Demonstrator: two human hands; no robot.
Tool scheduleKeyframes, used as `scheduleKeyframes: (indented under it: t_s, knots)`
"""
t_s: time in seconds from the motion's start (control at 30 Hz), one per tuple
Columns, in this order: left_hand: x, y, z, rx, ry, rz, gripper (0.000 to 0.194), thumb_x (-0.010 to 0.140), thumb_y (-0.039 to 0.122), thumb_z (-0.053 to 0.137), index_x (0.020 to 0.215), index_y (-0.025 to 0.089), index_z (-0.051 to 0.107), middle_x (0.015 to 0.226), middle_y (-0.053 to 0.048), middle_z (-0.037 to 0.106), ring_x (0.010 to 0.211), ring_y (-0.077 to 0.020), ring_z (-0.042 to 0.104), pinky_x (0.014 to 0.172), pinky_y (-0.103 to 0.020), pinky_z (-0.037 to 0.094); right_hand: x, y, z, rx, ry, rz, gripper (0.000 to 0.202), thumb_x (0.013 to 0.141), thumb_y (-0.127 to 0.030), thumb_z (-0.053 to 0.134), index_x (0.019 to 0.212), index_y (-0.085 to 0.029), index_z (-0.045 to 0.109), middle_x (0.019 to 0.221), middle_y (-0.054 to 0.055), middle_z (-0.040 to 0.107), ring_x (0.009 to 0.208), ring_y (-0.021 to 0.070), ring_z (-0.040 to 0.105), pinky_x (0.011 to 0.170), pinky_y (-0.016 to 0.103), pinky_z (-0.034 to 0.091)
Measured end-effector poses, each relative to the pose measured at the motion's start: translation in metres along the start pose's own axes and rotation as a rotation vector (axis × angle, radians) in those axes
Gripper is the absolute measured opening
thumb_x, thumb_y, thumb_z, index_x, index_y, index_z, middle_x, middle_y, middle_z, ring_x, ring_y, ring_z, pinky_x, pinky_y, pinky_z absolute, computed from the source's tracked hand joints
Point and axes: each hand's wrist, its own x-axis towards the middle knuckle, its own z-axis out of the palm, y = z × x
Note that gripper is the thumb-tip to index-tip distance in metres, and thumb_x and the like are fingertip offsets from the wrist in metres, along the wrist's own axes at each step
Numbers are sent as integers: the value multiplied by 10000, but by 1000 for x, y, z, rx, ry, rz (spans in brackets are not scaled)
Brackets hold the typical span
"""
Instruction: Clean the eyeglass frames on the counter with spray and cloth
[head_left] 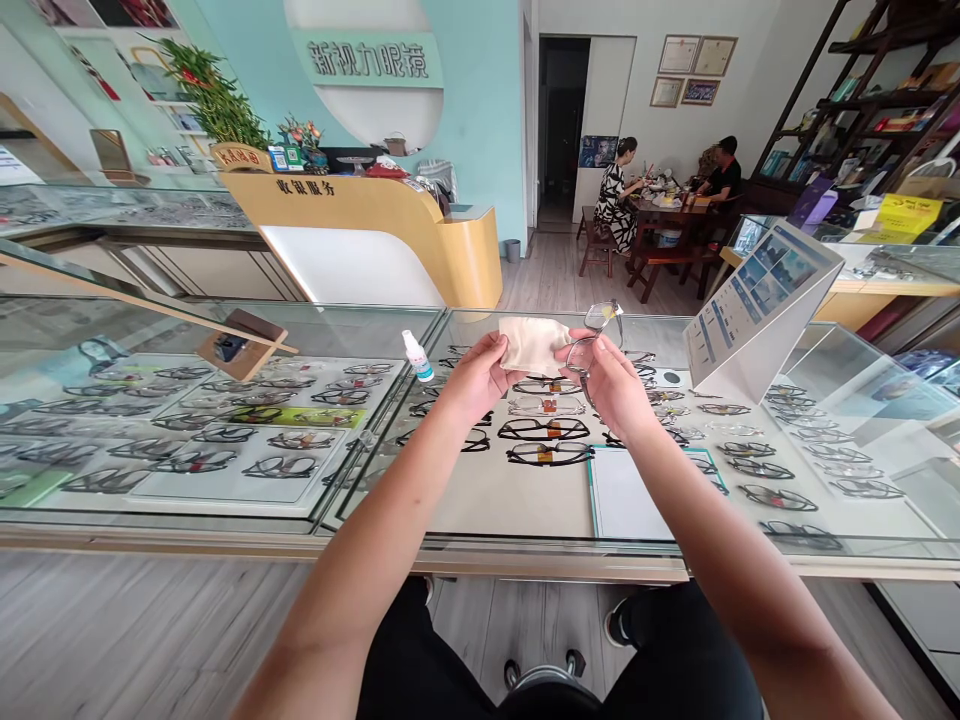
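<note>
My left hand (484, 375) pinches the left end of a cream cleaning cloth (534, 346), held up above the glass counter. In my right hand (611, 378) is a pair of eyeglasses (602, 318), tilted, with a small yellowish mark on the upper lens. The fingers of that hand also meet the right edge of the cloth; whether they grip it I cannot tell. To the left of the hands a small white spray bottle (418, 357) with a blue and pink label stands on the glass. Rows of spectacle frames (550, 455) lie beneath my hands in the showcase.
A white display stand (761, 310) rises at the right of the glass counter (480, 545). On the left counter is a wooden-framed mirror (244, 345). Beyond stands a yellow cashier desk (472, 255). Two people (616, 200) sit at a far table.
</note>
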Motion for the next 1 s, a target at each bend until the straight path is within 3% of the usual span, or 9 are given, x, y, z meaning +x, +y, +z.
scheduleKeyframes:
  t_s: [0.23,0.37,0.53,0.7,1.0]
  knots:
    - [1,1,0,-39,52,8,245,909,228,934,907,194,692,933,1,803,842,-135,799,739,-246,680,2,1,-3,-84,30,-40,519,983,-769,725,1229,-311,734,1128,97,842,1256,338,773,1149,542,609]
    - [3,-2,1,-55,80,28,176,949,220,891,924,190,720,983,-18,822,884,-148,809,777,-260,690,0,-1,-2,-9,-3,16,513,959,-763,773,1225,-324,756,1111,80,839,1244,327,768,1107,525,655]
    - [3,-6,2,-92,83,27,75,998,205,824,972,184,757,1034,-41,843,943,-166,820,844,-277,705,-2,-2,3,67,-76,66,491,958,-747,791,1210,-327,760,1076,41,840,1222,289,782,1163,534,645]
    - [0,-7,7,-108,57,-10,119,999,193,829,929,182,734,962,-26,832,908,-156,818,851,-275,713,-3,-1,4,41,-83,66,469,990,-729,739,1220,-321,749,1066,45,847,1200,281,805,1168,527,635]
    - [-3,-3,15,-177,134,-29,140,1046,125,737,910,157,727,913,-19,820,840,-135,812,765,-239,699,-2,-3,3,75,-45,33,466,957,-686,810,1172,-272,817,994,47,851,1064,260,795,1131,448,617]
